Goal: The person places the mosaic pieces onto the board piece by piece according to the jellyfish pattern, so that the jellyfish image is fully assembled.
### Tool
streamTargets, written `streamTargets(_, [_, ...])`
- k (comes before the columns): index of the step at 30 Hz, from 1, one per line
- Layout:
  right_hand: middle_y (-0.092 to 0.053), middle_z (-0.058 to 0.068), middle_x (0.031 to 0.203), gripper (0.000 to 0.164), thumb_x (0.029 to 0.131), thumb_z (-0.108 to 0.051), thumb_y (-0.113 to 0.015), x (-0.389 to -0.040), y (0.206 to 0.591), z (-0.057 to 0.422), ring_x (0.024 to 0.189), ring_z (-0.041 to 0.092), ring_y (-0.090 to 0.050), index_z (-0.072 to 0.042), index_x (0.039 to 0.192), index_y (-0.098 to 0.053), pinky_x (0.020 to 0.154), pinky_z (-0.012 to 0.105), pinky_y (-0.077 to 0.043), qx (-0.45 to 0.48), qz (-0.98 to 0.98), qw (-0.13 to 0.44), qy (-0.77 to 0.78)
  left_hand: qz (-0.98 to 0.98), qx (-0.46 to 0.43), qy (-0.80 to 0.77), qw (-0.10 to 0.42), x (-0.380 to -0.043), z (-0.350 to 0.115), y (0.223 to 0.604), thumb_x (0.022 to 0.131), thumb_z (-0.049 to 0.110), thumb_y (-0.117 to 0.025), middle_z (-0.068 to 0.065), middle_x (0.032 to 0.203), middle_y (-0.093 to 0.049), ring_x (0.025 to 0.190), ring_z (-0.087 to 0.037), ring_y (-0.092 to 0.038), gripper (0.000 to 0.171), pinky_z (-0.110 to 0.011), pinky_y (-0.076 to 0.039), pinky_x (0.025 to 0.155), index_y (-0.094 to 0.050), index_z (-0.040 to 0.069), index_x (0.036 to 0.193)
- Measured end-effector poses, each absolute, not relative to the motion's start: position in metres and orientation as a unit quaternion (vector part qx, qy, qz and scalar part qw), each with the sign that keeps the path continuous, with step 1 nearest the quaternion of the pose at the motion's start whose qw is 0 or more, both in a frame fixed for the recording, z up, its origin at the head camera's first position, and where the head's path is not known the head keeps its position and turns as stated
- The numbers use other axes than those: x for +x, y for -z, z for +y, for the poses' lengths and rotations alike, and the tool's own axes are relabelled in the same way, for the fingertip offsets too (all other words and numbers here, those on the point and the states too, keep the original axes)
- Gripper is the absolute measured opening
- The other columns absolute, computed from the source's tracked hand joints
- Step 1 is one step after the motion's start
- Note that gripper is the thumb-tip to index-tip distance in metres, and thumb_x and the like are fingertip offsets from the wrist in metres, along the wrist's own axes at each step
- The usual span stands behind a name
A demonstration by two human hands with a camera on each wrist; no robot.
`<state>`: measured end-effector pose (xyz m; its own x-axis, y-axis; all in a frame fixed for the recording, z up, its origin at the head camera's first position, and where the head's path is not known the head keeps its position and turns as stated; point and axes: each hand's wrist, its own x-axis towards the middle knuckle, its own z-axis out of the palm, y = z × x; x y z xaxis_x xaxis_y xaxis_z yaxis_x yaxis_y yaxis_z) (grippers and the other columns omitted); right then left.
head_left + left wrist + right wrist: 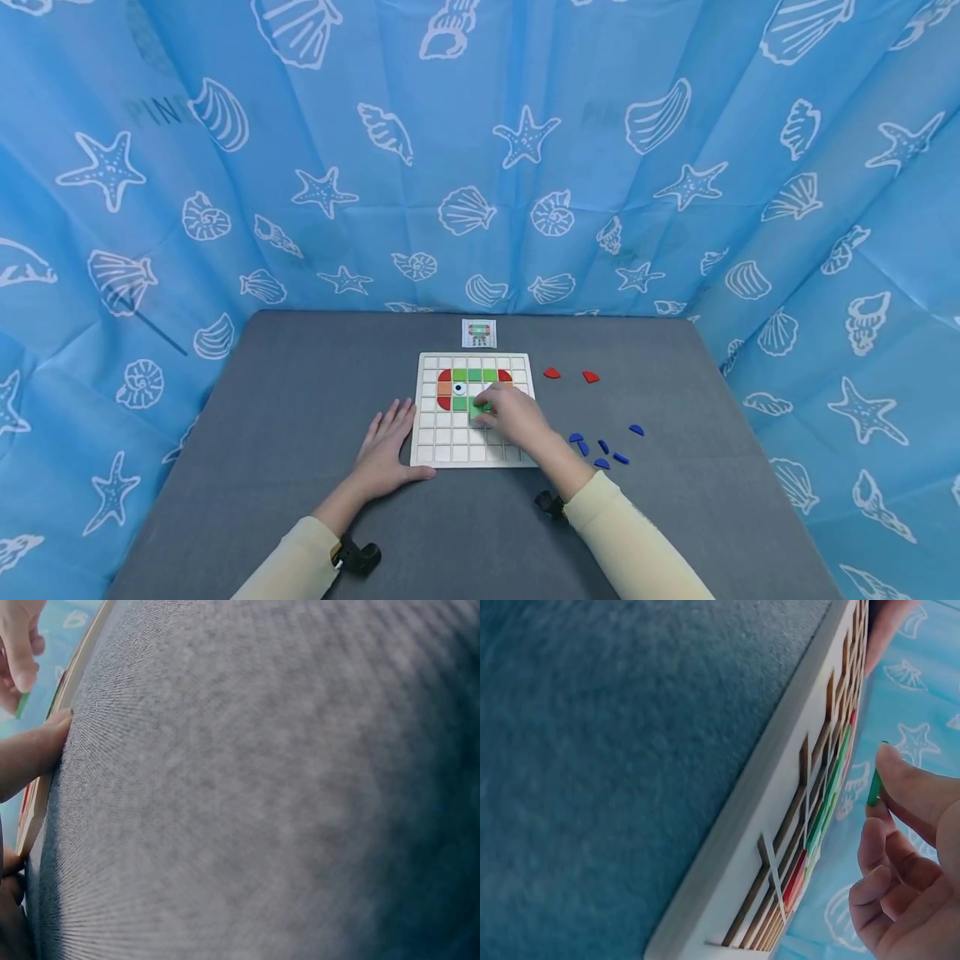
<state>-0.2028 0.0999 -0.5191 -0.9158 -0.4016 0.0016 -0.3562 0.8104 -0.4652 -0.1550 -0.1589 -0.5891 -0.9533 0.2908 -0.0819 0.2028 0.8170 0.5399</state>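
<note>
A white gridded puzzle board [442, 454] lies on the table, with red, green and orange pieces and a round eye piece [459, 388] set in its upper cells. My right hand [513, 414] is over the middle of the board, pinching a small green tile [875, 786] between thumb and fingers. In the right wrist view that tile is held above the board's surface. Fairly straight and spread, my left hand [386, 454] rests at the board's left side. Its thumb [45, 746] touches the board's edge. The right hand hides part of the pattern.
A small picture card [478, 333] lies behind the board. Two red pieces [552, 373] are at the board's right. Several blue half-round pieces [603, 447] lie scattered by the right forearm. A blue shell-print curtain [480, 208] hangs behind the grey table [315, 375].
</note>
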Motion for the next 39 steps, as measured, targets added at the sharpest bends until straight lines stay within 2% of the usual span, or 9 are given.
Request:
streamTargets(4, [-0.071,0.001,0.104,0.024,0.084,-0.022,-0.084,-0.202,0.521,0.096,0.089,0.015,-0.065,-0.012,0.105,-0.078,0.077,0.036,-0.054,-0.196,0.951,0.063,0.232,0.950,0.131,-0.270,0.082,-0.155,-0.159,0.589,0.070,0.077,-0.073,-0.008,0.169,-0.018,0.158,-0.029,-0.005,0.126,-0.055,-0.005,0.125,-0.020,0.010,0.162])
streamTargets(18, [-0.069,-0.001,0.099,0.022,0.083,-0.023,-0.084,-0.204,0.530,0.092,0.091,0.015,-0.065,-0.016,0.103,-0.079,0.078,0.037,-0.055,-0.182,0.960,0.068,0.200,0.950,0.133,-0.269,0.090,-0.155,-0.159,0.586,0.072,0.077,-0.072,-0.009,0.169,-0.017,0.158,-0.029,-0.004,0.125,-0.055,-0.004,0.125,-0.019,0.009,0.162])
streamTargets(26, [-0.070,-0.001,0.094,0.020,0.078,-0.020,-0.088,-0.212,0.530,0.098,0.089,0.016,-0.063,-0.015,0.094,-0.079,0.080,0.039,-0.054,-0.162,0.952,0.076,0.249,0.948,0.137,-0.274,0.087,-0.154,-0.159,0.584,0.072,0.075,-0.074,-0.009,0.169,-0.018,0.158,-0.031,-0.005,0.125,-0.056,-0.005,0.125,-0.020,0.008,0.162])
streamTargets(33, [-0.072,0.005,0.101,0.023,0.084,-0.016,-0.083,-0.219,0.513,0.120,0.080,0.017,-0.062,-0.010,0.106,-0.078,0.069,0.036,-0.052,-0.152,0.951,0.054,0.264,0.951,0.138,-0.268,0.076,-0.154,-0.160,0.587,0.069,0.076,-0.074,-0.009,0.169,-0.017,0.158,-0.031,-0.006,0.127,-0.057,-0.006,0.124,-0.019,0.009,0.162])
streamTargets(39, [-0.069,0.005,0.101,0.024,0.088,-0.013,-0.079,-0.226,0.501,0.149,0.076,0.014,-0.055,-0.010,0.111,-0.077,0.063,0.031,-0.047,-0.125,0.961,0.044,0.243,0.949,0.139,-0.275,0.065,-0.154,-0.160,0.589,0.069,0.075,-0.075,-0.010,0.169,-0.020,0.157,-0.033,-0.009,0.126,-0.058,-0.007,0.123,-0.021,0.009,0.162])
